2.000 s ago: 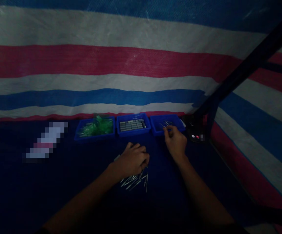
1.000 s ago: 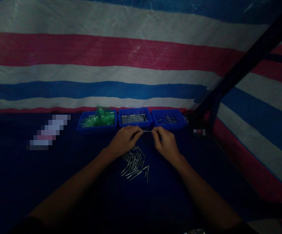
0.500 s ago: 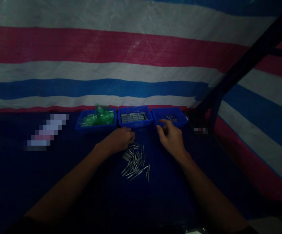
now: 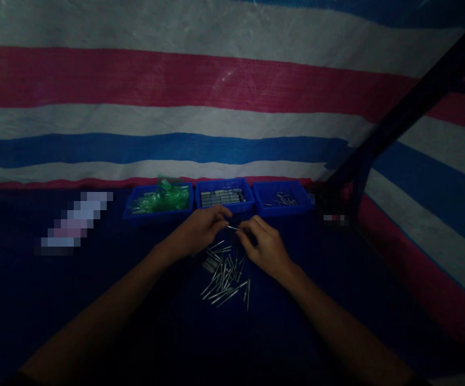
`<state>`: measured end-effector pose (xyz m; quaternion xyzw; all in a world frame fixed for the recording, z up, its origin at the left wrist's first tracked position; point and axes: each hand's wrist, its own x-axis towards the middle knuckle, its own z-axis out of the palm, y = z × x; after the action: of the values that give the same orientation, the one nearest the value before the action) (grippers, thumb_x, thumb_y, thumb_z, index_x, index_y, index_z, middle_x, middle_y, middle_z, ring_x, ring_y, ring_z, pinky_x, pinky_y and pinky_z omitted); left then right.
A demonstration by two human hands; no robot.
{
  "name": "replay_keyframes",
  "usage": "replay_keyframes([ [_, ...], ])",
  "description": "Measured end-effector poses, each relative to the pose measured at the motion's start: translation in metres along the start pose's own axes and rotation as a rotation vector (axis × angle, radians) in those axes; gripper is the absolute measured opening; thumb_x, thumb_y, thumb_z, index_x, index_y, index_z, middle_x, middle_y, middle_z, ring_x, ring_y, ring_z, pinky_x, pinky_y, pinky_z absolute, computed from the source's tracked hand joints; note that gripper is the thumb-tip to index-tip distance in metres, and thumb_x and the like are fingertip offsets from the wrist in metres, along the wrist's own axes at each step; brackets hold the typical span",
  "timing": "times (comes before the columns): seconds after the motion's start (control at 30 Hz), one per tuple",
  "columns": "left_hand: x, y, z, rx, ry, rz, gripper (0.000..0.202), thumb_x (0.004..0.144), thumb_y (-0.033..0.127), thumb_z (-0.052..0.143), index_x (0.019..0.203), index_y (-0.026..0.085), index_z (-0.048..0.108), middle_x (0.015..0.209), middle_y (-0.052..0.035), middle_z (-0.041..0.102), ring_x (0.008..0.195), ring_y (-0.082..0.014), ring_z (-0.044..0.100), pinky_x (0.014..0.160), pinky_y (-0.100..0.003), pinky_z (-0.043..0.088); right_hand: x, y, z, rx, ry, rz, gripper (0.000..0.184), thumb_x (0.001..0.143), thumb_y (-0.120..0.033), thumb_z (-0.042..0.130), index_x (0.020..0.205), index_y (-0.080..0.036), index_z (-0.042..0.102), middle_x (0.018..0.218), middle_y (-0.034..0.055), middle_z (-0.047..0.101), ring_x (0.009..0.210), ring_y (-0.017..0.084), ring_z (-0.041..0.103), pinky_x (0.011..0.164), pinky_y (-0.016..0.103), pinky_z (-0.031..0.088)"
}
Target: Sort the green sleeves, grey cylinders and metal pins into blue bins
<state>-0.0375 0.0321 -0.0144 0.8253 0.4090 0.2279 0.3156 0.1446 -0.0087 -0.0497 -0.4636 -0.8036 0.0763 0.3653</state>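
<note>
A slim silvery metal pin [image 4: 233, 228] spans the gap between my two hands, above the dark blue tabletop. My right hand [image 4: 265, 245] is closed in a pinch on its right end. The fingertips of my left hand [image 4: 205, 229] close on the other end. Just below my hands lies a loose pile of similar metal pins [image 4: 224, 276], pointing in many directions. Small grey blocks [image 4: 210, 265] sit at the pile's left edge, partly covered by pins.
Three blue trays stand behind my hands: the left tray [image 4: 157, 215] holds green plastic wrapping, the middle tray [image 4: 232, 208] rows of grey metal pieces, the right tray [image 4: 262, 206] several loose pins. A striped sheet [image 4: 176, 120] hangs behind; a dark post [image 4: 401, 107] slants at right.
My right hand has moved left and toward me, away from the right tray. Both hands now meet at a metal pin above the pile.
</note>
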Motion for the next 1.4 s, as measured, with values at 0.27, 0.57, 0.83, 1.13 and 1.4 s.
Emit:
replay_keyframes([
  [0.27, -0.016, 0.012, -0.008, 0.181, -0.130, 0.036, 0.017, 0.085, 0.022, 0.046, 0.098, 0.015, 0.054, 0.083, -0.0021, 0.060, 0.076, -0.0136, 0.056, 0.070, -0.026, 0.042, 0.009, 0.029, -0.021, -0.223, 0.272, 0.148, 0.019, 0.085, -0.029, 0.046, 0.080, -0.016, 0.059, 0.066, 0.0024, 0.058, 0.061, 0.014, 0.055, 0.060, 0.026, 0.040],
  [0.57, -0.069, 0.000, -0.005, 0.540, -0.121, -0.174, 0.015, 0.082, 0.029, 0.051, 0.090, 0.018, 0.056, 0.089, -0.0044, 0.057, 0.082, -0.0183, 0.054, 0.071, -0.029, 0.042, 0.007, 0.031, -0.027, -0.261, 0.263, 0.384, 0.031, 0.083, -0.035, 0.047, 0.105, -0.016, 0.056, 0.061, 0.0007, 0.059, 0.058, 0.018, 0.058, 0.058, 0.028, 0.041],
  [0.83, -0.061, -0.005, -0.007, 0.456, -0.015, -0.114, 0.018, 0.087, 0.030, 0.043, 0.085, 0.018, 0.056, 0.084, -0.0035, 0.060, 0.078, -0.0170, 0.055, 0.070, -0.030, 0.043, 0.000, 0.002, 0.005, -0.004, -0.013, 0.195, 0.027, 0.085, -0.032, 0.046, 0.103, -0.015, 0.058, 0.063, 0.0005, 0.059, 0.055, 0.014, 0.055, 0.055, 0.025, 0.041],
  [1.13, 0.027, -0.003, -0.024, 0.754, 0.199, -0.005, 0.016, 0.083, 0.023, 0.047, 0.085, 0.012, 0.059, 0.085, -0.0093, 0.061, 0.084, -0.0225, 0.056, 0.077, -0.035, 0.044, -0.001, -0.004, 0.005, 0.056, -0.133, 0.153, 0.023, 0.085, -0.031, 0.049, 0.099, -0.017, 0.059, 0.069, 0.0012, 0.061, 0.060, 0.013, 0.056, 0.059, 0.025, 0.041],
  [1.4, -0.036, 0.000, 0.010, 0.427, 0.126, 0.206, 0.020, 0.088, 0.016, 0.036, 0.100, 0.015, 0.053, 0.094, -0.0069, 0.055, 0.089, -0.0165, 0.052, 0.081, -0.030, 0.044, -0.002, -0.003, 0.006, 0.094, -0.179, 0.134, 0.023, 0.085, -0.031, 0.048, 0.101, -0.017, 0.058, 0.074, 0.0019, 0.063, 0.062, 0.012, 0.056, 0.059, 0.025, 0.041],
])
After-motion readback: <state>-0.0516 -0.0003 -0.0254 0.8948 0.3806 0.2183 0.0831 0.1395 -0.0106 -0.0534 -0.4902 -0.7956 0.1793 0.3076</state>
